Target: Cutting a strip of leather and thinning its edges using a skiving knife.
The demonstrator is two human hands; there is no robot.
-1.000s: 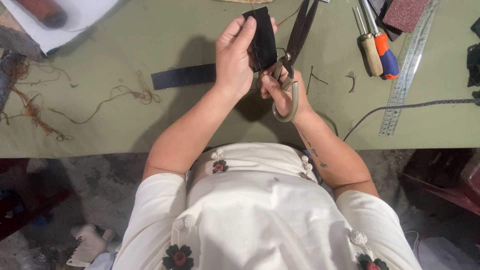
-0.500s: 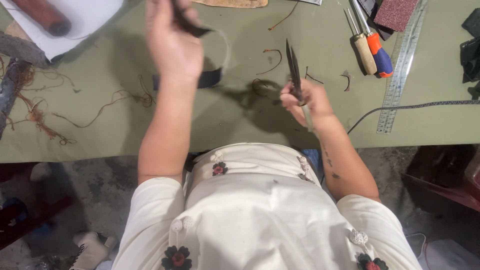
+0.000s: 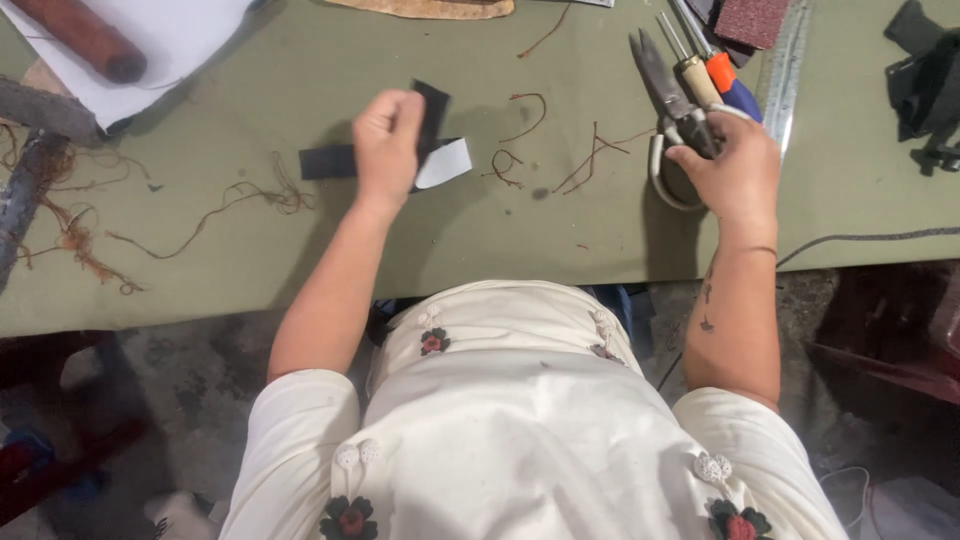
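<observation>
My left hand (image 3: 385,145) grips a black strip (image 3: 433,110) of leather-like material and presses it down on the green table (image 3: 250,260), over another dark strip (image 3: 325,161) with a pale end (image 3: 447,162). My right hand (image 3: 730,165) is closed on the handles of large metal scissors (image 3: 660,85), which lie on the table at the right with their blades pointing away from me.
Screwdrivers with wooden and orange-blue handles (image 3: 715,75) and a metal ruler (image 3: 785,60) lie beside the scissors. Brown thread scraps (image 3: 590,160) litter the table. A reddish cylinder (image 3: 85,38) rests on white paper at far left. Black parts (image 3: 925,70) and a cable (image 3: 870,238) sit right.
My hands have parted: the left carried the black strip down to the table at left, and the right swung the scissors out to the right and set them on the table.
</observation>
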